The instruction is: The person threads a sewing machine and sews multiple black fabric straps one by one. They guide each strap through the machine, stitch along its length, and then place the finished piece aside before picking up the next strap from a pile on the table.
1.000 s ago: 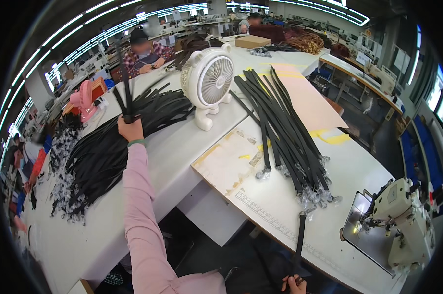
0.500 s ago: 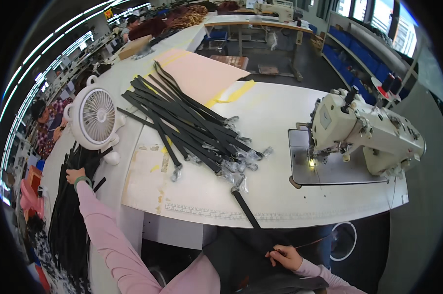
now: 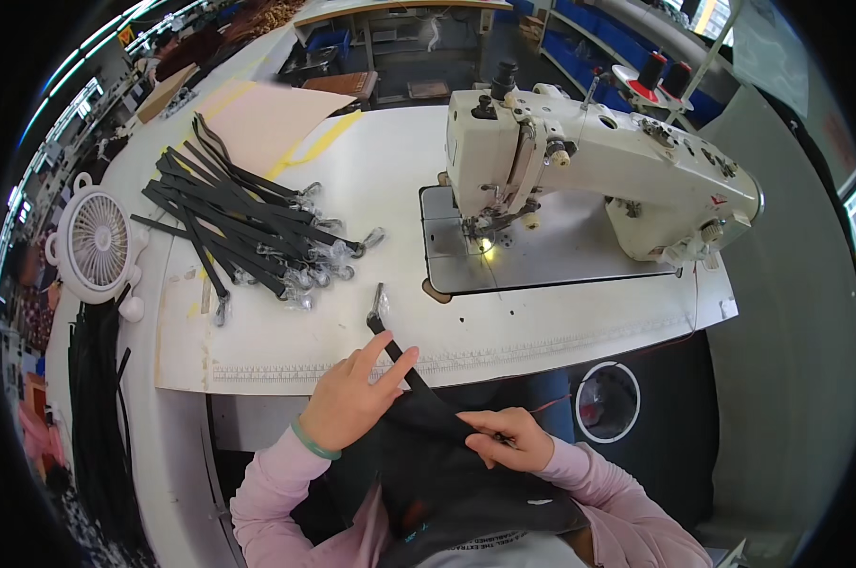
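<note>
Here, 2 hands (image 3: pixel 354 393) (image 3: pixel 515 439) at 1 strap (image 3: pixel 413 377)

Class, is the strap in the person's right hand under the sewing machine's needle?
No, the strap crosses the edge of the table, apart from the sewing machine.

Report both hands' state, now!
Left hand: thumb and forefinger at a black strap; whether they grip it cannot be told.
Right hand: closed, holding the same strap farther down.

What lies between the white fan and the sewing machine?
In the head view, a pile of black straps lies between the white fan and the sewing machine, with white tabletop nearer the machine.
</note>
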`<state>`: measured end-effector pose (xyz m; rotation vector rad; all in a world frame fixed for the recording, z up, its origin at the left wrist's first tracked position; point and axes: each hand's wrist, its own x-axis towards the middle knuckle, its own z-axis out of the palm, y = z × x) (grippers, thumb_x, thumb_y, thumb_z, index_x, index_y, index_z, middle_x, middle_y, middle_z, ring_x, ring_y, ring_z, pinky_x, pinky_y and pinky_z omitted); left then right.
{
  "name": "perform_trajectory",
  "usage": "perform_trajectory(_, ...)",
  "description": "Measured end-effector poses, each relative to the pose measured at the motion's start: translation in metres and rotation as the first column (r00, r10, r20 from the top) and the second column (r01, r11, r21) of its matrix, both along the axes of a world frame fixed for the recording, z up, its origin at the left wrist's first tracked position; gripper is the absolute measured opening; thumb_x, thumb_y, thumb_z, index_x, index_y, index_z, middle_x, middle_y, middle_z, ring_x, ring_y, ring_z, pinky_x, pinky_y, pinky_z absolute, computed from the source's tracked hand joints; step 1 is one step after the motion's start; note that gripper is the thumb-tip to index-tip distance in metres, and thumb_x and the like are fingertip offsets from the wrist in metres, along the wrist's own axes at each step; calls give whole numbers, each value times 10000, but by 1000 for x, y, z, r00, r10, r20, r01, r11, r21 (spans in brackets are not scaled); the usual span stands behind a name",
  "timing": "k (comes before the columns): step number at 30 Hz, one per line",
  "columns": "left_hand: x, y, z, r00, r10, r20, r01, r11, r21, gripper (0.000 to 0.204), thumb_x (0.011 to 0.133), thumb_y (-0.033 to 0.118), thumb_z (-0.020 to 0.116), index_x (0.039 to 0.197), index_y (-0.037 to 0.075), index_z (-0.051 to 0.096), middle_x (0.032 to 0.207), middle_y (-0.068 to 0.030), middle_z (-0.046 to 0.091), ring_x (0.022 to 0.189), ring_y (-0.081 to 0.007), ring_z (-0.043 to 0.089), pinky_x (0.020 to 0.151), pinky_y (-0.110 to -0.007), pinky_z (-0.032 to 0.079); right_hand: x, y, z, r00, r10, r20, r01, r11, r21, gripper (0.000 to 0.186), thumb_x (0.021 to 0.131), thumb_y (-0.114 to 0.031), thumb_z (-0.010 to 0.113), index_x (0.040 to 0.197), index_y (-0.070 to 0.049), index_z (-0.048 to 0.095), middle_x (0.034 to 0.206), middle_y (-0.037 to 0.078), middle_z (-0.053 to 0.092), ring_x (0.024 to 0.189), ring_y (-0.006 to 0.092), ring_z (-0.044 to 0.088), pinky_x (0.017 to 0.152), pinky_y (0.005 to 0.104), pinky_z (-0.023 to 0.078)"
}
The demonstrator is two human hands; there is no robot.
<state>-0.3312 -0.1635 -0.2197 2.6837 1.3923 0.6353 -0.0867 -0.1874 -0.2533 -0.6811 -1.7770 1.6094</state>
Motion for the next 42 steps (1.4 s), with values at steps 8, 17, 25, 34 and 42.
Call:
perform_trajectory(8, 17, 85, -26, 989, 39, -141, -29, 997, 69, 248, 720, -3, 519, 966, 25, 520, 938, -101, 484, 762, -255, 569, 624, -344, 499, 30, -16, 4, 985, -170, 1, 168, 976, -138, 352, 882, -49, 506, 1225, 17, 457, 519, 10, 503, 460, 59, 483, 463, 208, 363)
perform_trajectory(17, 50, 121, -54, 988, 150, 34, -154, 970, 189, 292, 726, 40, 592, 1017, 21, 579, 1043, -123, 515, 902, -274, 555, 706, -337, 497, -4, 41, -7, 964, -205, 167, 239, 945, -222, 258, 905, -141, 486, 1098, 28, 519, 592, 43, 526, 520, 97, 517, 534, 227, 406)
perform_trajectory(25, 54, 141, -68, 983, 24, 180, -55, 984, 170, 290, 696, 8, 617, 982, -29, 589, 1072, -150, 562, 966, -307, 534, 815, -343, 472, 20, 157, -2, 792, -531, 301, -108, 363, 925, 231, 755, -51, 521, 977, -14, 573, 1073, 106, 552, 1005, 249, 516, 782, 352, 449)
perform_trajectory(34, 40, 157, -56, 971, -34, 235, 47, 998, -52, 316, 645, 184, 751, 890, 7, 657, 1171, -161, 533, 1099, -309, 486, 898, -361, 426, 106, 151, 12, 674, -565, 476, -283, 398, 873, 287, 760, -29, 544, 1045, -36, 581, 1045, 110, 592, 1004, 253, 543, 838, 360, 425)
perform_trajectory(42, 55, 136, -61, 967, 110, 231, -126, 991, 53, 263, 683, 153, 715, 921, 60, 656, 1107, -114, 557, 1022, -291, 507, 852, -371, 382, 354, 206, 55, -235, -859, -454, 881, -386, 274, 310, 920, -262, 445, 1121, -55, 560, 949, 38, 584, 693, 114, 493, 582, 257, 408)
